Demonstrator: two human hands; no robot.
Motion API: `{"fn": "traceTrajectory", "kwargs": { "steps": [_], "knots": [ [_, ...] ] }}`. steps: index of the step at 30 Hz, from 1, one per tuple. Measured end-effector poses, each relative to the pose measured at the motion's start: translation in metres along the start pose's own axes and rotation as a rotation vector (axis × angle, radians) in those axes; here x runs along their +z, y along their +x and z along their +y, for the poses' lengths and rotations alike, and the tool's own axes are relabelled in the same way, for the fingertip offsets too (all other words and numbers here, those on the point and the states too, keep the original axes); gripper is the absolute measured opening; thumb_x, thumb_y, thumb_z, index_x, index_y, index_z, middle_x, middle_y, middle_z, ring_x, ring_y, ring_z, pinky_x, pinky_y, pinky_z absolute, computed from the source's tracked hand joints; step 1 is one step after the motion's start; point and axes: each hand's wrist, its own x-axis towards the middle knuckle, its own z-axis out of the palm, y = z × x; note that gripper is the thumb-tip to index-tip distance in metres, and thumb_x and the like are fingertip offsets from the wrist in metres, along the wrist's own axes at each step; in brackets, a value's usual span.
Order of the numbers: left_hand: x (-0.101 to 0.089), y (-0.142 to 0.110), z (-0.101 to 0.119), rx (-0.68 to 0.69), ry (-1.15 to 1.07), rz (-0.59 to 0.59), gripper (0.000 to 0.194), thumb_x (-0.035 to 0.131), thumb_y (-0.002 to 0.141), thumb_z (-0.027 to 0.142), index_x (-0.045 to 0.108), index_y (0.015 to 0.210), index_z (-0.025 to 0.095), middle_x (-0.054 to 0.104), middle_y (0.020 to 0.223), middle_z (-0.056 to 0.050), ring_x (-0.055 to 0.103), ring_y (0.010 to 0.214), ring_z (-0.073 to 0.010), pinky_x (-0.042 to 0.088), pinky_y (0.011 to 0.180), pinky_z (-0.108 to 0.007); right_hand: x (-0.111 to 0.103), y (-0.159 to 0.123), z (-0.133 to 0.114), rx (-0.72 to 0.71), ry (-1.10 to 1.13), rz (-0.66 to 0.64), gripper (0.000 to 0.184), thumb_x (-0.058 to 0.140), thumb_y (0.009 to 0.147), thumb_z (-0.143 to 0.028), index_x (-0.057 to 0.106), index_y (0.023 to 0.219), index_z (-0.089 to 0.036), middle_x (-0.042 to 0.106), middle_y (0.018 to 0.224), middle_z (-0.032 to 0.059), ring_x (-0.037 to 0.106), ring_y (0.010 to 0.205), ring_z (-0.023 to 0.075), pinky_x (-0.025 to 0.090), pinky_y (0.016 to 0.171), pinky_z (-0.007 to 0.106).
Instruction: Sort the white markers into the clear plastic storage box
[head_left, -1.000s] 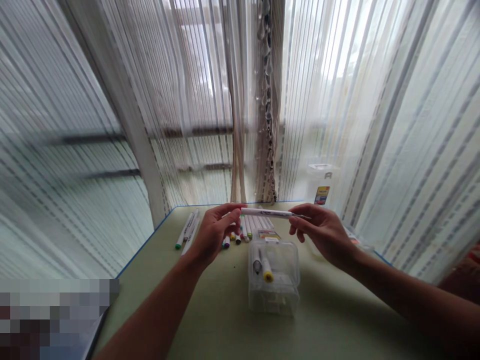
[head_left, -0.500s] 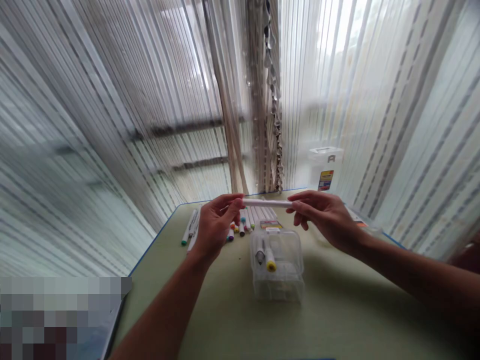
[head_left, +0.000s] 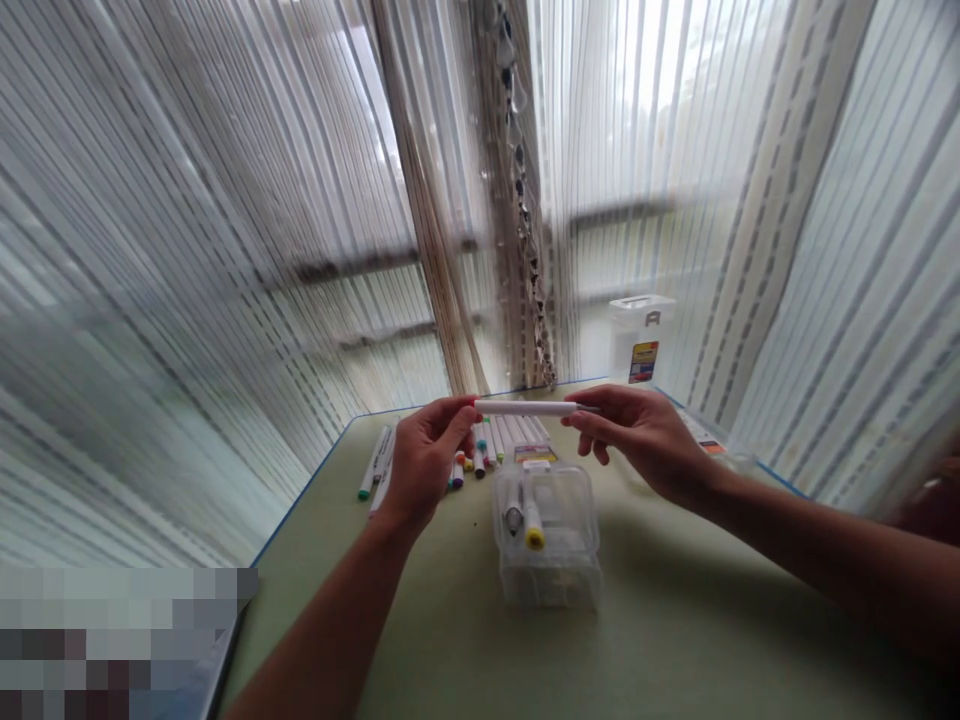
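Both hands hold one white marker [head_left: 525, 408] level above the table. My left hand [head_left: 426, 462] pinches its left end, where a red tip shows. My right hand [head_left: 637, 437] pinches its right end. Below them stands a clear plastic box [head_left: 551, 560] with two markers upright inside, one yellow-capped [head_left: 533, 522] and one grey-capped [head_left: 513, 508]. Behind the left hand lies a row of several white markers with coloured caps [head_left: 487, 448].
A green table top [head_left: 450, 640] with a blue edge runs under everything. Two more markers [head_left: 375, 466] lie at the left. A white lidded container [head_left: 639, 335] stands at the back right, against striped sheer curtains. A flat packet [head_left: 705, 438] lies beside my right wrist.
The camera view has swung a little, shifting the curtains. Both hands keep the marker level at about the same spot; the right hand's grip has slid slightly along it.
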Motion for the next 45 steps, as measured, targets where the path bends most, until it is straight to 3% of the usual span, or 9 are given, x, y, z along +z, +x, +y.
{"fn": "traceTrajectory", "kwargs": {
  "steps": [15,29,37,45],
  "knots": [
    [-0.001,0.000,-0.006,-0.077,-0.005,-0.032,0.024,0.072,0.081,0.032,0.070,0.096,0.014,0.064,0.078,-0.001,0.057,0.056,-0.0089,0.048,0.053,-0.024,0.003,-0.009,0.004,-0.215,-0.074,0.007,0.019,0.080,0.079,-0.027,0.069,0.091,-0.017,0.070,0.061,-0.0002,0.065,0.048,0.0109,0.046,0.039,0.019],
    [0.002,0.001,-0.003,-0.077,-0.037,-0.022,0.030,0.070,0.083,0.043,0.062,0.076,0.014,0.061,0.065,0.001,0.052,0.049,-0.0080,0.043,0.048,-0.022,0.004,-0.010,-0.002,-0.172,-0.208,-0.013,0.027,0.077,0.079,-0.043,0.073,0.083,-0.017,0.075,0.069,0.0061,0.068,0.051,0.0156,0.052,0.042,0.025],
    [0.003,0.000,-0.002,-0.055,-0.010,-0.008,0.031,0.069,0.083,0.044,0.062,0.077,0.014,0.061,0.062,0.001,0.050,0.046,-0.0077,0.040,0.044,-0.021,0.004,-0.012,-0.001,-0.141,-0.252,-0.004,0.023,0.078,0.078,-0.042,0.074,0.082,-0.019,0.075,0.068,0.0057,0.065,0.049,0.0143,0.049,0.040,0.023],
    [0.001,0.000,0.001,-0.061,-0.137,-0.003,0.028,0.071,0.081,0.039,0.067,0.080,0.012,0.063,0.071,-0.002,0.051,0.048,-0.0071,0.041,0.045,-0.022,0.002,-0.006,0.006,-0.071,-0.167,-0.017,0.029,0.079,0.076,-0.044,0.073,0.084,-0.016,0.075,0.070,0.0075,0.068,0.053,0.0167,0.049,0.041,0.024]
  ]
}}
